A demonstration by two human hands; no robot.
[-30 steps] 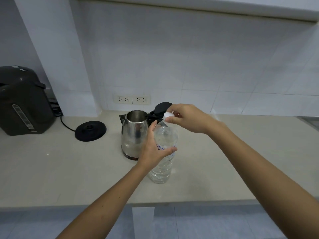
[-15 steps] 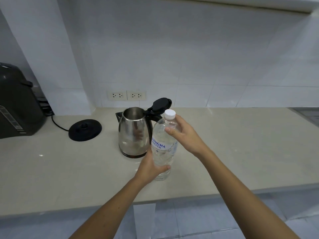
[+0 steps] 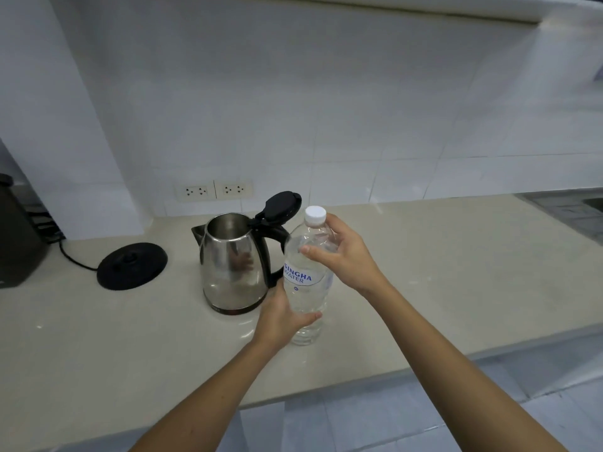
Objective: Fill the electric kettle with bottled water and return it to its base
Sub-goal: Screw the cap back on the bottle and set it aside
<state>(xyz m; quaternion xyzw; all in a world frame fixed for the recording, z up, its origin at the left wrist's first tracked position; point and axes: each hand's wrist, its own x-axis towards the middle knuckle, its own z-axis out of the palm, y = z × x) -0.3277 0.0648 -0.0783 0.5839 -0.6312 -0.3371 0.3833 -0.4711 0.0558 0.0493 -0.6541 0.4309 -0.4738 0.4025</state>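
- Head view looks down on a beige counter (image 3: 98,337) with a clear water bottle (image 3: 305,288) standing upright near its front edge, white cap (image 3: 315,214) on.
- Left hand (image 3: 280,316) wraps the bottle's lower part, thumb across the front.
- Right hand (image 3: 342,256) clasps the bottle's shoulder just below the cap, thumb in front.
- Steel electric kettle (image 3: 233,262) stands on the counter just left of the bottle, its black lid (image 3: 282,205) hinged up and open, handle toward the bottle.
- Black round base (image 3: 132,269) lies further left, apart from the kettle, its cord (image 3: 73,259) running off left.
- Dark appliance (image 3: 16,236) sits at the far left edge; wall sockets (image 3: 213,190) sit behind the kettle.
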